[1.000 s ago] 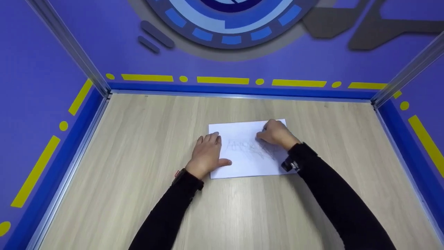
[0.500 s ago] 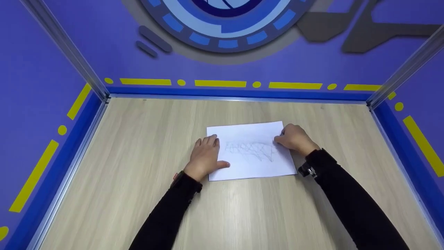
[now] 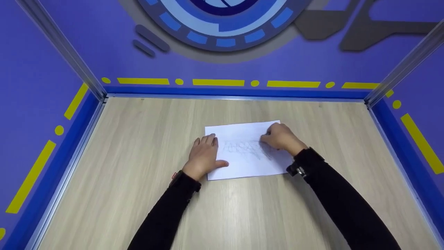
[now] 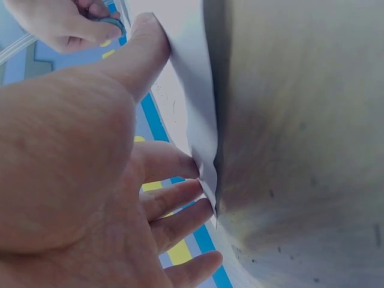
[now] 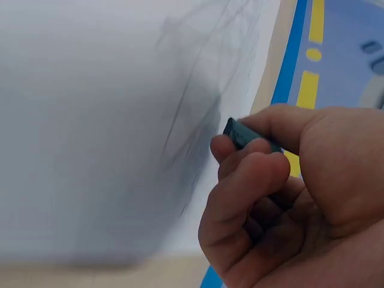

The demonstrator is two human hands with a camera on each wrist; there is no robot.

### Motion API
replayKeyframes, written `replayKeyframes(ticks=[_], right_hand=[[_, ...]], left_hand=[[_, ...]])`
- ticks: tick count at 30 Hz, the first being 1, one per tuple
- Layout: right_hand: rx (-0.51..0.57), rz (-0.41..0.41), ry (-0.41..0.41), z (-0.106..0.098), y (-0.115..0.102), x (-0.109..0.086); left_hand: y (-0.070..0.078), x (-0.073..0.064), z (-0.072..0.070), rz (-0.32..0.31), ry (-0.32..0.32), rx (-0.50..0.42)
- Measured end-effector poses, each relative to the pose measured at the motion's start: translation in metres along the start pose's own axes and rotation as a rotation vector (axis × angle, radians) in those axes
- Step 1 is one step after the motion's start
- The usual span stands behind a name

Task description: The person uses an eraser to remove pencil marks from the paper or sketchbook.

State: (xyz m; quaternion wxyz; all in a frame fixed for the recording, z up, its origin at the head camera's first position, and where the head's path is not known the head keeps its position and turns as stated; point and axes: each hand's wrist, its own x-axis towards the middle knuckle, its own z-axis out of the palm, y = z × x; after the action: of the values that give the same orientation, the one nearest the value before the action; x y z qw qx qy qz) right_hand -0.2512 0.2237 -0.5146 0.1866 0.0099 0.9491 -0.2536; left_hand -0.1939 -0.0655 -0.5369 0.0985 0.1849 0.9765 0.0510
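Observation:
A white sheet of paper [image 3: 242, 169] lies on the table, with faint grey pencil scribbles [image 3: 241, 147] across its middle. My left hand [image 3: 203, 155] rests on the sheet's left edge, fingers straight and thumb [image 4: 150, 45] spread out over the paper. My right hand [image 3: 281, 138] is over the upper right part of the sheet. Between its thumb and curled fingers it pinches a small dark green block that looks like an eraser [image 5: 240, 134]. The eraser's end points at the scribbled lines; in the head view the fingers hide it.
The light wood-grain tabletop [image 3: 145, 139] is enclosed by a blue back wall [image 3: 222, 69] and side walls with yellow markings. Metal rails [image 3: 236, 98] run along the wall bases.
My right hand, with the eraser, went right to the sheet's edge, then came back left over the scribbles. The left hand stays in place on the paper.

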Motion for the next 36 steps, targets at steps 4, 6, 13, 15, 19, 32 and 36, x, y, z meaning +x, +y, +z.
replayKeyframes(ticks=[4, 6, 13, 15, 19, 32, 36], right_hand=[[-0.015, -0.121, -0.005, 0.018, -0.033, 0.004], [-0.031, -0.160, -0.002, 0.028, -0.051, 0.006], [-0.107, -0.199, -0.018, 0.061, -0.101, 0.015], [-0.112, -0.190, -0.024, 0.066, -0.107, 0.017], [-0.100, -0.164, -0.018, 0.066, -0.105, 0.021], [-0.002, -0.091, -0.016, 0.029, -0.033, 0.012], [0.019, -0.070, -0.010, 0.014, -0.003, 0.007]], left_hand=[[-0.003, -0.002, -0.001, 0.006, 0.006, -0.004], [-0.003, -0.003, -0.001, 0.010, 0.020, -0.001], [0.000, -0.005, -0.001, 0.011, 0.043, -0.018], [0.001, -0.004, -0.001, 0.010, 0.045, -0.023], [0.001, -0.002, 0.000, 0.009, 0.037, -0.017], [0.002, -0.001, -0.001, -0.014, 0.009, 0.003], [0.003, -0.002, -0.002, -0.016, 0.013, 0.016]])
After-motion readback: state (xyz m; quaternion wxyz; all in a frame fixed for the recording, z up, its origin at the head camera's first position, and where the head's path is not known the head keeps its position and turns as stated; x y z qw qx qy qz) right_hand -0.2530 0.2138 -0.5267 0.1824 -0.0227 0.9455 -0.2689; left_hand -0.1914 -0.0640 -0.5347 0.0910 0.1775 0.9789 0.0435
